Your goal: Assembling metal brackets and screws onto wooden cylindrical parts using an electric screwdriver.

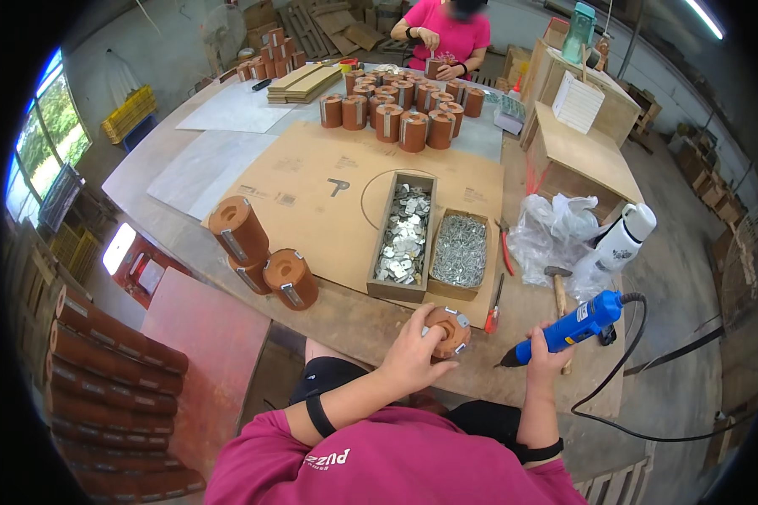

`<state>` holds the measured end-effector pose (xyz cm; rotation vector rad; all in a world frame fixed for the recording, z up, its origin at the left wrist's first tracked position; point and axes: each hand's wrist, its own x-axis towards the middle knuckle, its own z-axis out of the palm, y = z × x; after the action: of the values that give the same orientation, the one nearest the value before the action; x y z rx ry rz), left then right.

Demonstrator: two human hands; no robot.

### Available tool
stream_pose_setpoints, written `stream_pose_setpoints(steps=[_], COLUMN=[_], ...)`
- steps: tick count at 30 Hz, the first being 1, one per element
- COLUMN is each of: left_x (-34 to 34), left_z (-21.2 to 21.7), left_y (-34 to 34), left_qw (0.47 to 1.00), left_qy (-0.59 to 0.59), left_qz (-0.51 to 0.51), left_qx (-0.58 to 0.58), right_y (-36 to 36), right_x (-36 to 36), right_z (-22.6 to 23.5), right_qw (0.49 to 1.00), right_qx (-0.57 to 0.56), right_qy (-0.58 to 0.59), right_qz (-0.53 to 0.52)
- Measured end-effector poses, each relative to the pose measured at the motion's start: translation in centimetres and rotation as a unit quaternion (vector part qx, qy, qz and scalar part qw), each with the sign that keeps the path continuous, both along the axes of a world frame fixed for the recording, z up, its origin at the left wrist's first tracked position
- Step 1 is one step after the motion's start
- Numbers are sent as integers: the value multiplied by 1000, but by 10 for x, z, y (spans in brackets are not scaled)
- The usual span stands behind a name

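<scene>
My left hand is closed around a reddish-brown wooden cylinder with metal plates at its edge, held by the near table edge. My right hand grips a blue corded electric screwdriver, its dark tip pointing left toward the cylinder, apart from it. Beyond the cylinder stand a long box of small metal plates and a smaller box full of screws. Left of these, one similar cylinder stands beside two stacked ones.
Red-handled pliers, a screwdriver, a hammer, a plastic bag and a white bottle lie at right. Several finished-looking cylinders stand farther back, near a co-worker in pink. The screwdriver's black cord loops at right.
</scene>
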<state>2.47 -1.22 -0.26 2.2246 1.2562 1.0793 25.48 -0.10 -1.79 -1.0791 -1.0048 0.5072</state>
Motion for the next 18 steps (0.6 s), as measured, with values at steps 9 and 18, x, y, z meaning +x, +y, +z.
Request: stream_pose_setpoints(steps=[9, 18], left_x=[0, 1], left_z=[3, 1], left_y=[0, 0], left_qw=[1000, 1000], left_qy=[-4, -6], left_qz=[8, 10], left_qx=[-1, 14], right_y=[-4, -3], right_x=[1, -4], right_z=[8, 5], right_qw=[996, 998], right_qx=[-21, -10], right_qy=[85, 62], right_qz=[-22, -23])
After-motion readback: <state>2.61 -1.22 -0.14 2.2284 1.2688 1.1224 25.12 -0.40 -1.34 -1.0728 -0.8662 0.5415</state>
